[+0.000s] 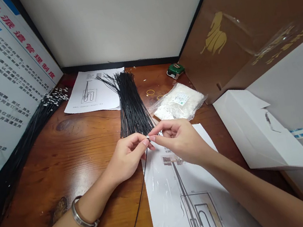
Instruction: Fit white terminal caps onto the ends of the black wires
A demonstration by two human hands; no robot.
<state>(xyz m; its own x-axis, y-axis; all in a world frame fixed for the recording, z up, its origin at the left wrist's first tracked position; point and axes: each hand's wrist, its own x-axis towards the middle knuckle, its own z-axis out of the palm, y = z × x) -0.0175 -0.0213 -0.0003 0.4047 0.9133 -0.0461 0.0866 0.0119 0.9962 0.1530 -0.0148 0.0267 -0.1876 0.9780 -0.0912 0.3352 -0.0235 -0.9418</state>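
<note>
My left hand [128,157] and my right hand [179,139] meet fingertip to fingertip over the wooden table [68,158]. Both pinch the end of one thin black wire [139,204], which trails down toward me past the left wrist. A tiny pale piece [148,138] sits at the wire's tip between the fingers; I cannot tell which hand holds it. Just beyond the hands lies a bundle of black wires [131,105]. A laminated drawing sheet [183,201] lies under my right forearm.
A clear bag of small white parts [179,103] lies right of the bundle, a green tape dispenser [175,70] behind it. Finished wires with white ends [38,117] lie along the left poster. A paper drawing [92,92] lies at the back; a white box [256,131] and brown cardboard [242,28] stand right.
</note>
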